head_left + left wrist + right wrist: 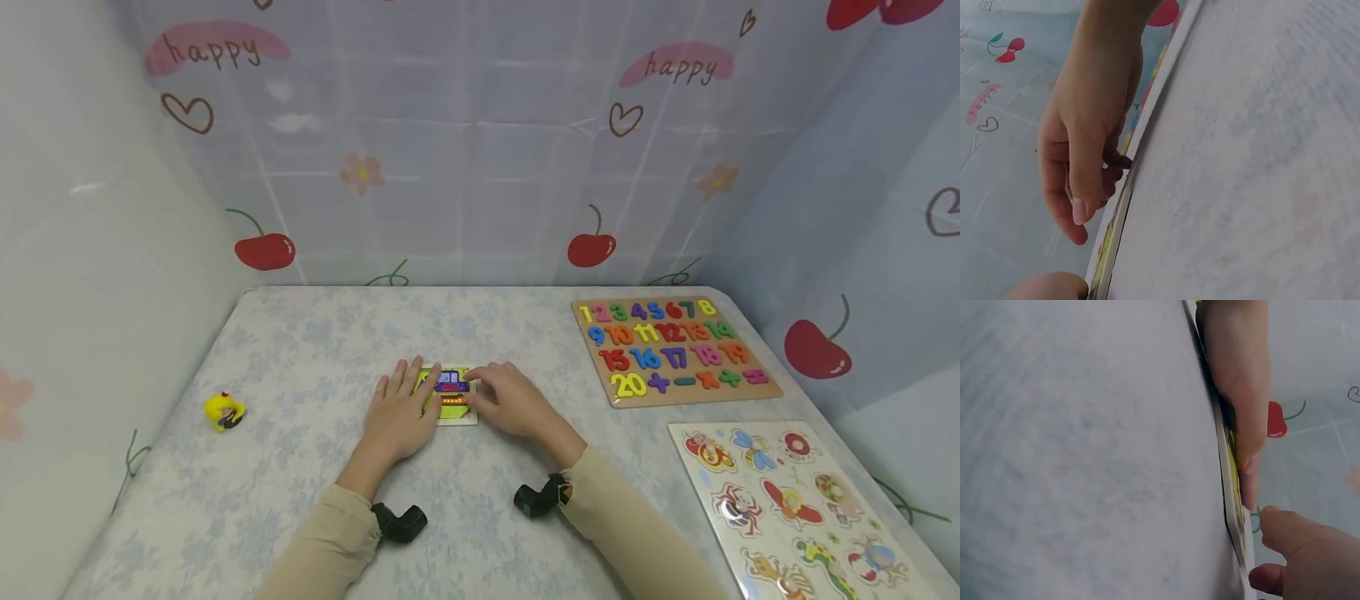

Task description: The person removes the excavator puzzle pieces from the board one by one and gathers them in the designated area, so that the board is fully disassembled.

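Observation:
A small flat picture puzzle (453, 387) with a purple vehicle on a yellow-green ground lies mid-table. My left hand (401, 412) lies across its left side with fingers straight and spread. At the right edge is my right hand (513, 400), its index finger and thumb bent toward the picture. In the right wrist view, a gap shows between the right hand's (1310, 556) thumb and finger, with nothing seen in it. The board's thin edge (1230, 487) shows beside the left hand (1238, 375). Whether the right fingertips touch the board is hard to tell.
A wooden number board (682, 393) with coloured digits lies at the back right. Nearer on the right is a white board (738, 550) with insect pieces. A small yellow toy (223, 412) sits at the left. Patterned curtains (465, 167) stand behind the table.

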Motion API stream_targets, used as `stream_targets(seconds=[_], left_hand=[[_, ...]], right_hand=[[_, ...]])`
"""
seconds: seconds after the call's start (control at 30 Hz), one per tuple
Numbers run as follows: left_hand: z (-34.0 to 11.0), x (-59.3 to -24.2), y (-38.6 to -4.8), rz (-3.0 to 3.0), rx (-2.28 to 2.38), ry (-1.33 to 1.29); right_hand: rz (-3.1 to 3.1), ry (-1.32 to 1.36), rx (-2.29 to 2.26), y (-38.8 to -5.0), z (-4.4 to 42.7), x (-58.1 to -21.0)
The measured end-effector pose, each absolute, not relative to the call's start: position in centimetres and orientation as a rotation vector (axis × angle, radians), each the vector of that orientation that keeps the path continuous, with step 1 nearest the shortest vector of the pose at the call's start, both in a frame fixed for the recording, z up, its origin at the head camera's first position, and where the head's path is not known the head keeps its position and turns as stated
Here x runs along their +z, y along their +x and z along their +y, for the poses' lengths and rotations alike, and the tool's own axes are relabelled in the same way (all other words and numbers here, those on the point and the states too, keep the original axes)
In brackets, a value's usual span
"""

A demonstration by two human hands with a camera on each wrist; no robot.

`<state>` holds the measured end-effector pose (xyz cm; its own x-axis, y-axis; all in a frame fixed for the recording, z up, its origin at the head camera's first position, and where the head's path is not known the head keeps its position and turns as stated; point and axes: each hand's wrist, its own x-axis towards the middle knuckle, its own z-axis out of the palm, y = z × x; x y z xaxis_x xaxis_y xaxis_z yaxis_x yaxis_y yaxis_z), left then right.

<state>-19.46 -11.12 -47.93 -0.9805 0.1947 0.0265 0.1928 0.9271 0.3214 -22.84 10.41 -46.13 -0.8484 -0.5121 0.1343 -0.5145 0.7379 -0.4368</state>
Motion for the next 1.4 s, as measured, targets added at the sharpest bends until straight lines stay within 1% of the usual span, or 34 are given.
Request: stream_targets(seconds=[0.17,0.3,0.73,0.9,1.17,1.4], left_hand=[[-11.4,-47.9,-19.4,3.070,0.503,0.316],[-11.5,-48.0,-19.3,3.057,0.506,0.333],[-11.9,-48.2,-19.5,3.049,0.523,0.321],[-11.9,-48.2,-19.4,3.051,0.516,0.324],[-11.8,-48.1,-19.4,3.047,0.485,0.330],[-11.7,-48.0,-19.5,3.050,0.455,0.336]], right_hand=[[-2.926,0.987,0.751,-22.2,10.6,-46.1],[-2.919,1.020,0.710,-22.0,10.5,-46.3],[-2.951,0.975,0.737,-21.8,10.0,-46.4],[-2.983,0.924,0.863,-22.0,9.9,-46.5],[-2.978,0.761,1.241,-22.1,9.6,-46.2],[-2.907,0.765,1.376,-22.1,9.9,-46.3]])
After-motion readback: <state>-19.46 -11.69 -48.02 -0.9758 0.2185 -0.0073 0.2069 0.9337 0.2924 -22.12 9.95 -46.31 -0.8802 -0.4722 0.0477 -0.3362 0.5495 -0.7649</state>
